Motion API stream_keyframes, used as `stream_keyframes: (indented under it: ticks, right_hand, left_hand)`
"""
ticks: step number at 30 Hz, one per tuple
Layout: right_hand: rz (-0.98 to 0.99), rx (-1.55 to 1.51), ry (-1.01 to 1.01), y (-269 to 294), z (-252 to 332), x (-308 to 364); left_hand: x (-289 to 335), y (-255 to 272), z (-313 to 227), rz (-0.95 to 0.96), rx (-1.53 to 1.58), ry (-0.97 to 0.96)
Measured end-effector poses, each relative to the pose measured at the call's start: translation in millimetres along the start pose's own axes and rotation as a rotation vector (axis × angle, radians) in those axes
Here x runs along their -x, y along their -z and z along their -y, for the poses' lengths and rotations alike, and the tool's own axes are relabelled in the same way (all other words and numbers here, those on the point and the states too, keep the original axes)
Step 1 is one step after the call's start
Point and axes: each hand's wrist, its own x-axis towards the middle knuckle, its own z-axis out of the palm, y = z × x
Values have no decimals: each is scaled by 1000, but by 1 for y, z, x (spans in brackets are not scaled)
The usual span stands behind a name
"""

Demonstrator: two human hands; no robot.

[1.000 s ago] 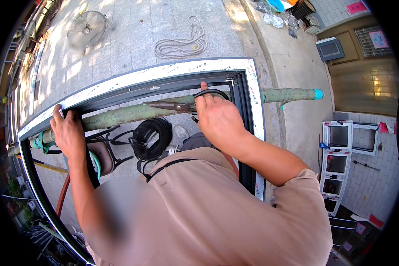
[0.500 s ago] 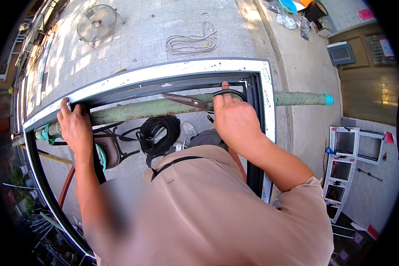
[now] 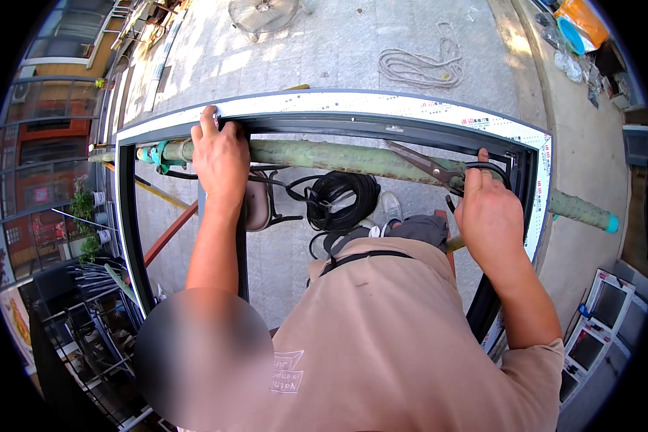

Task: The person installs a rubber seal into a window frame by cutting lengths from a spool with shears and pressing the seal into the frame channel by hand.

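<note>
A large dark window frame [image 3: 324,106] with white film on its outer face lies across a green pipe [image 3: 324,155] in front of me. My left hand [image 3: 222,158] has its fingers bent over the far bar, where a dark crossbar meets it, and grips the frame there. Dark-bladed scissors [image 3: 439,171] with black handles are in my right hand [image 3: 488,212], near the frame's far right corner. Their blades point left over the pipe and stand slightly apart. My right fingers also reach the frame's inner edge; whether they press on it is hard to see.
Below the frame opening, a coil of black strip [image 3: 344,200] lies on the ground beside my shoe [image 3: 391,206] and a small chair [image 3: 259,205]. Farther off are a fan [image 3: 263,14] and looped rope [image 3: 425,68]. White-edged frames [image 3: 596,327] stand at the right.
The view has swung to the left, so the frame, pipe and hands appear farther right. Both hands keep their places on the frame, and the scissors stay in my right hand.
</note>
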Motion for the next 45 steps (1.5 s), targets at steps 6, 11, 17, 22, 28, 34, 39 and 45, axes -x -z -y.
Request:
stream_keyframes:
  ticks: [6, 11, 17, 22, 28, 34, 39, 45]
  right_hand:
    - [-9, -23, 2, 3, -1, 0]
    - [16, -45, 6, 4, -2, -1]
    - [-9, -35, 23, 5, -2, -2]
    - [34, -92, -36, 3, 0, 0]
    - [6, -63, -6, 2, -2, -1]
    - [-9, -30, 6, 3, -2, -1]
    - [-52, -9, 18, 1, -2, -1]
    - [-33, -109, -3, 0, -4, -1]
  left_hand:
    - [-1, 3, -1, 11, 4, -16]
    - [-2, 5, -1, 33, 6, -16]
    - [-1, 2, 1, 15, 2, -40]
    - [-2, 2, 1, 29, -16, -32]
    - [-2, 2, 0, 58, -5, -2]
    - [-3, 0, 1, 47, 2, -14]
    - [0, -5, 6, 32, 23, -32]
    - [3, 9, 12, 42, 156, -20]
